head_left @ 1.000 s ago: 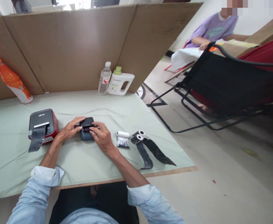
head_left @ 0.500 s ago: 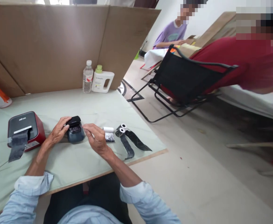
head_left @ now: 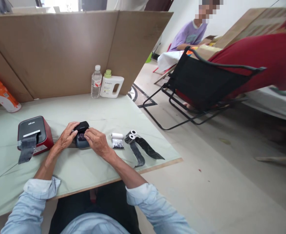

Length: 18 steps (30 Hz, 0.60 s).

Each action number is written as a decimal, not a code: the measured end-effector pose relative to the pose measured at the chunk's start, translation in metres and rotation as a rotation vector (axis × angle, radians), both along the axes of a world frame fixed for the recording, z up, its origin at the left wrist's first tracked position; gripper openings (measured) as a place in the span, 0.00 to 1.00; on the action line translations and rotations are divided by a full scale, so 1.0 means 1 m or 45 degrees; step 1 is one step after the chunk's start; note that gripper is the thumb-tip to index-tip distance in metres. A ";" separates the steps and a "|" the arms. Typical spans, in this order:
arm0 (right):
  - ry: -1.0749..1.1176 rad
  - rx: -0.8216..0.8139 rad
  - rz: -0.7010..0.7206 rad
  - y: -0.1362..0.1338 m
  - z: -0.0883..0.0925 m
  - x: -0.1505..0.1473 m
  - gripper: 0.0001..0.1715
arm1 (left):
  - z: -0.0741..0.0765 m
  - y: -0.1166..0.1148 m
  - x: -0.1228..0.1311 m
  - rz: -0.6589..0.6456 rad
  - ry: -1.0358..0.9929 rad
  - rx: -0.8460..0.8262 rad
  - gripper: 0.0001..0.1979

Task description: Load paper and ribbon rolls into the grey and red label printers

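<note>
A small dark printer (head_left: 82, 143) with its black lid raised sits on the table. My left hand (head_left: 68, 135) is closed on its left side, thumb and fingers at the lid's edge. Over the printer's opening, my right hand (head_left: 97, 141) has its fingertips pinched together at the right side. Whatever lies between those fingertips is hidden. To the right are a white paper roll (head_left: 117, 136), a small silvery packet (head_left: 117, 143) and two rolls with white cores (head_left: 131, 136), from which dark strips (head_left: 149, 148) trail.
A red and black label printer (head_left: 32, 130) with a dark strip hanging out stands at the left. Behind are an orange bottle (head_left: 5, 94), a water bottle (head_left: 96, 83), a white jug (head_left: 110, 87) and a cardboard screen (head_left: 72, 52). A black folding chair (head_left: 201, 81) and two people are at the right.
My right hand has moved left, from beside the printer to its opening. My left hand stays at the lid. The whole view has shifted slightly.
</note>
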State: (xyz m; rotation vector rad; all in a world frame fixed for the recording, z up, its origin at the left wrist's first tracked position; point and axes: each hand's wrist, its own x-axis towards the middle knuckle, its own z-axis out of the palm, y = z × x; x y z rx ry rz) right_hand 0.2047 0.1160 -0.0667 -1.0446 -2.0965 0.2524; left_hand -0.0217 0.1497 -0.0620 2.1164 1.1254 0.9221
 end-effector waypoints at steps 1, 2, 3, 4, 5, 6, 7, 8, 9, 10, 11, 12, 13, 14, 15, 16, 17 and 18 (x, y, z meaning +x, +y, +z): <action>0.026 0.003 -0.009 0.001 0.002 -0.002 0.16 | 0.000 0.000 0.000 0.004 0.001 0.009 0.25; 0.046 0.005 -0.012 0.000 0.003 -0.003 0.15 | 0.000 0.000 0.001 0.007 0.001 0.017 0.25; 0.050 0.008 -0.009 0.000 0.004 -0.004 0.13 | -0.001 0.001 0.001 0.009 0.000 0.025 0.25; 0.036 0.011 -0.002 -0.001 0.005 -0.005 0.10 | -0.001 0.001 0.001 0.011 0.000 0.032 0.25; 0.004 0.016 0.007 -0.002 0.005 -0.005 0.10 | -0.002 0.001 0.002 0.013 -0.001 0.036 0.25; -0.039 0.019 0.010 -0.003 0.005 -0.004 0.11 | -0.002 0.001 0.002 0.014 -0.001 0.041 0.25; -0.081 0.021 0.000 -0.004 0.004 -0.004 0.11 | -0.003 0.002 0.002 0.015 -0.002 0.047 0.24; -0.115 0.024 -0.018 -0.004 0.002 -0.004 0.08 | -0.004 0.002 0.002 0.016 -0.003 0.052 0.24; -0.137 0.027 -0.038 -0.003 0.001 -0.004 0.05 | -0.004 0.003 0.002 0.017 -0.005 0.058 0.24; -0.142 0.032 -0.059 -0.002 0.000 -0.004 0.06 | -0.004 0.003 0.002 0.018 -0.008 0.063 0.24; -0.131 0.039 -0.079 -0.001 -0.001 -0.005 0.09 | -0.004 0.003 0.002 0.021 -0.014 0.066 0.24; -0.105 0.049 -0.094 0.000 -0.001 -0.007 0.11 | -0.004 0.003 0.002 0.023 -0.018 0.066 0.24; -0.065 0.064 -0.103 0.002 -0.001 -0.008 0.12 | -0.003 0.003 0.002 0.027 -0.021 0.063 0.24; -0.013 0.082 -0.107 0.003 -0.001 -0.010 0.13 | -0.002 0.003 0.003 0.033 -0.021 0.057 0.24; 0.050 0.101 -0.106 0.003 0.000 -0.012 0.14 | -0.001 0.003 0.003 0.042 -0.019 0.049 0.25; 0.117 0.122 -0.099 0.002 0.002 -0.013 0.15 | -0.001 0.003 0.003 0.054 -0.017 0.041 0.25; 0.185 0.146 -0.086 -0.001 0.003 -0.013 0.15 | 0.000 0.003 0.004 0.068 -0.016 0.032 0.25; 0.254 0.172 -0.068 -0.004 0.005 -0.012 0.15 | 0.000 0.003 0.004 0.084 -0.018 0.024 0.25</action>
